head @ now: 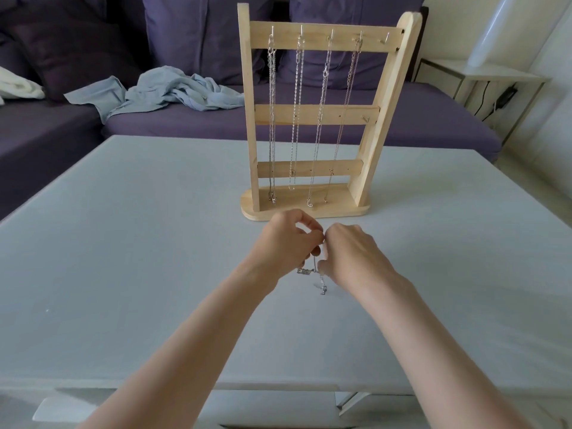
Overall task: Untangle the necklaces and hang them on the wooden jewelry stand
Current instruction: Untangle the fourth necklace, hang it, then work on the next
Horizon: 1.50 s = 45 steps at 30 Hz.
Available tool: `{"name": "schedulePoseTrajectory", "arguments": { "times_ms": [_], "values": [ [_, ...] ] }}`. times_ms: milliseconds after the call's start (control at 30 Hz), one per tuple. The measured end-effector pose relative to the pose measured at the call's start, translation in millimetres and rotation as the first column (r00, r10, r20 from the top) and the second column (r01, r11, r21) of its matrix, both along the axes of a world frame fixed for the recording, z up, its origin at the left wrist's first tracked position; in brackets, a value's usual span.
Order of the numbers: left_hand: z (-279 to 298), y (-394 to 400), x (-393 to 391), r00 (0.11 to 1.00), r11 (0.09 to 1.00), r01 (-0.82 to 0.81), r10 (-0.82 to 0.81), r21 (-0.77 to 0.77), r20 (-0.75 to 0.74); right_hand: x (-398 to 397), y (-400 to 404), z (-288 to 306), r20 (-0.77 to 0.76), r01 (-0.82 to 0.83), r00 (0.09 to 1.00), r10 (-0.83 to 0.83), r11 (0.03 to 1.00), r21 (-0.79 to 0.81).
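Necklace (318,275) dangles below both hands' pinching grip.

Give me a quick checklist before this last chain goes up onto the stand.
1. Free hook on the top bar: ok, the rightmost hook is bare.
2. Chain held: ok, the left hand and right hand both pinch the necklace.
3. Chain untangled: cannot tell, it bunches between the fingers.
4. Stand upright: ok, the wooden stand sits flat on the table.
5. Hung chains separate: ok, the four hanging necklaces hang apart.
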<state>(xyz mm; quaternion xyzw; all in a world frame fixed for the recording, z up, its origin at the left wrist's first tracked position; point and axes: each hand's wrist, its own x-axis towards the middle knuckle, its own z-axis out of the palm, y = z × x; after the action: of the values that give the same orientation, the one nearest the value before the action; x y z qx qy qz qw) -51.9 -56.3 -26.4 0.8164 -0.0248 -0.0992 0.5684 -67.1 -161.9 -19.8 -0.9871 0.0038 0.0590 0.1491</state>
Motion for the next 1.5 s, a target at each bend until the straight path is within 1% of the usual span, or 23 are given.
{"name": "schedulePoseTrajectory", "arguments": {
  "times_ms": [100, 167, 233, 300, 367, 433, 500, 533, 633, 767, 833, 867, 933, 1000, 1033, 1100, 1167, 1200, 1233, 1300, 1367, 1433, 1500],
  "values": [
    [5, 1, -1, 0.998, 0.997, -0.001, -0.003, -0.076, -0.057, 4, -1, -8, -0.054, -0.003, 0.999, 0.003, 1.000, 0.010],
    [9, 1, -2, 0.997, 0.993, 0.005, -0.013, -0.115, -0.072, 8, -1, -12, -0.139, 0.006, 0.990, 0.008, 0.995, 0.096],
    [12, 1, -4, 0.997, 0.990, 0.017, -0.029, -0.143, -0.078, 12, -1, -16, -0.181, 0.020, 0.983, 0.016, 0.981, 0.195],
    [15, 1, -6, 0.995, 0.981, 0.033, -0.050, -0.191, -0.084, 16, -1, -18, -0.150, 0.047, 0.989, -0.006, 0.961, 0.271],
    [18, 2, -7, 0.994, 0.970, 0.048, -0.070, -0.237, -0.085, 16, -1, -14, -0.076, 0.087, 0.995, -0.067, 0.948, 0.306],
    [20, 4, -7, 0.994, 0.965, 0.056, -0.079, -0.255, -0.080, 16, -1, -10, -0.026, 0.136, 0.990, -0.138, 0.892, 0.432],
    [21, 6, -6, 0.995, 0.962, 0.047, -0.070, -0.270, -0.075, 16, -2, -6, -0.020, 0.141, 0.987, -0.157, 0.813, 0.564],
    [21, 8, -6, 0.995, 0.960, 0.035, -0.059, -0.277, -0.076, 16, -1, -6, -0.020, 0.134, 0.988, -0.152, 0.796, 0.590],
    [22, 10, -4, 0.996, 0.954, 0.006, -0.033, -0.300, -0.086, 17, -2, -8, -0.018, 0.119, 0.991, -0.131, 0.826, 0.550],
    [22, 9, -6, 0.992, 0.942, 0.016, -0.058, -0.336, -0.115, 19, -2, -16, -0.079, 0.064, 0.996, -0.038, 0.930, 0.362],
    [22, 7, -8, 0.988, 0.939, 0.028, -0.078, -0.344, -0.131, 18, -1, -17, -0.062, 0.036, 0.998, -0.018, 0.952, 0.303],
    [22, 6, -8, 0.987, 0.936, 0.031, -0.084, -0.351, -0.137, 17, -1, -17, -0.052, 0.025, 0.999, -0.009, 0.949, 0.313],
    [24, 7, -8, 0.986, 0.931, 0.028, -0.085, -0.364, -0.142, 17, -1, -16, -0.058, 0.025, 0.998, -0.003, 0.919, 0.395],
    [25, 9, -7, 0.989, 0.934, 0.011, -0.064, -0.356, -0.137, 18, -2, -14, -0.075, 0.040, 0.997, 0.001, 0.843, 0.537],
    [25, 11, -5, 0.990, 0.938, -0.008, -0.042, -0.347, -0.135, 18, -3, -12, -0.076, 0.053, 0.997, -0.007, 0.777, 0.627],
    [23, 14, -3, 0.989, 0.941, -0.064, 0.015, -0.331, -0.146, 17, -8, -7, -0.080, 0.095, 0.995, -0.052, 0.617, 0.781],
    [22, 18, -1, 0.983, 0.933, -0.123, 0.068, -0.337, -0.170, 16, -14, -2, -0.104, 0.135, 0.991, -0.090, 0.483, 0.865],
    [21, 20, 0, 0.979, 0.924, -0.147, 0.085, -0.354, -0.185, 16, -16, 0, -0.133, 0.161, 0.986, -0.099, 0.396, 0.904],
    [21, 22, 1, 0.975, 0.914, -0.165, 0.096, -0.371, -0.198, 17, -18, 2, -0.180, 0.202, 0.978, -0.101, 0.287, 0.937],
    [19, 25, 3, 0.973, 0.914, -0.182, 0.113, -0.364, -0.203, 18, -23, 7, -0.288, 0.293, 0.953, -0.088, 0.049, 0.955],
    [18, 27, 5, 0.976, 0.944, -0.184, 0.143, -0.273, -0.163, 18, -28, 11, -0.366, 0.354, 0.927, -0.076, -0.133, 0.926],
    [15, 26, 6, 0.982, 0.973, -0.177, 0.165, -0.147, -0.090, 17, -31, 14, -0.402, 0.373, 0.913, -0.073, -0.251, 0.893],
    [13, 25, 6, 0.988, 0.986, -0.153, 0.151, -0.062, -0.035, 16, -32, 15, -0.401, 0.358, 0.913, -0.076, -0.321, 0.877]
  ]
}}
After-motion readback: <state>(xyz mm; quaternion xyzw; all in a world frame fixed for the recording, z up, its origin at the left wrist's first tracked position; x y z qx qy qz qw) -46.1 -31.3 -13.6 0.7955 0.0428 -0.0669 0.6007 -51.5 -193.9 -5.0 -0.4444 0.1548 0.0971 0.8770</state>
